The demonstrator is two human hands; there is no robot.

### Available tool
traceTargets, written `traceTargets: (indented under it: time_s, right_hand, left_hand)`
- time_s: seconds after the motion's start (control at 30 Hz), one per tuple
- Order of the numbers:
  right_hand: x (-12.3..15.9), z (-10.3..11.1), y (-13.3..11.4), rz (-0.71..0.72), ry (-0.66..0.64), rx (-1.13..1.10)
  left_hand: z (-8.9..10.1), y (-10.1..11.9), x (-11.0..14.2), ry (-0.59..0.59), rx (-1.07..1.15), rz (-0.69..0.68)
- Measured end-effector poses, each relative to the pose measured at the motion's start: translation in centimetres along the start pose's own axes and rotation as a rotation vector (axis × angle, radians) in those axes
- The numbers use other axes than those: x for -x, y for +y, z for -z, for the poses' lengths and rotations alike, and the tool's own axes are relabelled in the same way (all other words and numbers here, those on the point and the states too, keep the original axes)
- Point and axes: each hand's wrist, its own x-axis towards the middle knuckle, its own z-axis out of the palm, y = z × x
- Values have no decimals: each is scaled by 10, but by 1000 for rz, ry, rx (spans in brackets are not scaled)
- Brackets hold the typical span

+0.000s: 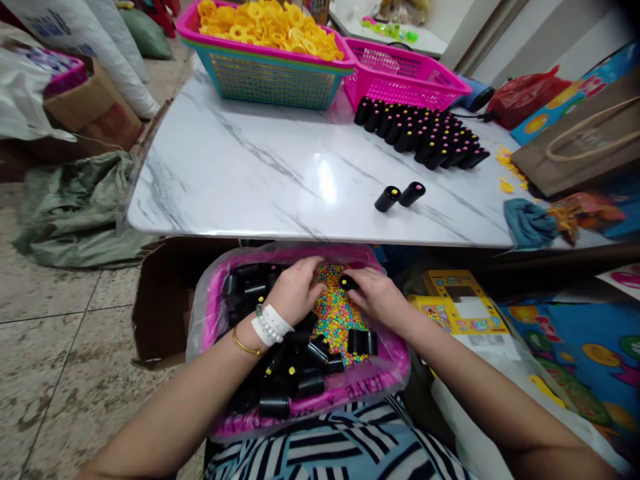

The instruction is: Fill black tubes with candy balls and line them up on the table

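Note:
A pink basket [400,360] lined with clear plastic rests on my lap below the table edge. Inside it, small multicoloured beads [333,310] lie beside many short black tubes [274,407], some with a yellow dot in the end. My right hand [380,298] is closed on a black tube [348,283] with a yellow dot, held just over the beads. My left hand [294,291] reaches over the tubes to the edge of the beads. Its thumb and forefinger are apart, and its other fingers are partly hidden.
On the white marbled table [240,180], two black tubes [400,196] stand apart from a dense block of tubes [420,133]. Behind are stacked baskets [275,77] of yellow rings [270,27] and a pink basket [405,73]. A paper bag [580,140] stands right.

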Motion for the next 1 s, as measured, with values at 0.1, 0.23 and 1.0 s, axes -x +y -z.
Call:
traceTargets:
  time_s: [0.1,0.23,1.0]
  right_hand:
    - [-1,-6,-8,69,-236,279]
    - [1,-15,-23,171,-388,178]
    - [5,113,58,-373,683,-157]
  left_hand:
    - [6,-7,-1,-33,-173,65]
    - [6,-9,1,-140,-334,19]
    - [-6,0,-1,-381,-248,-150]
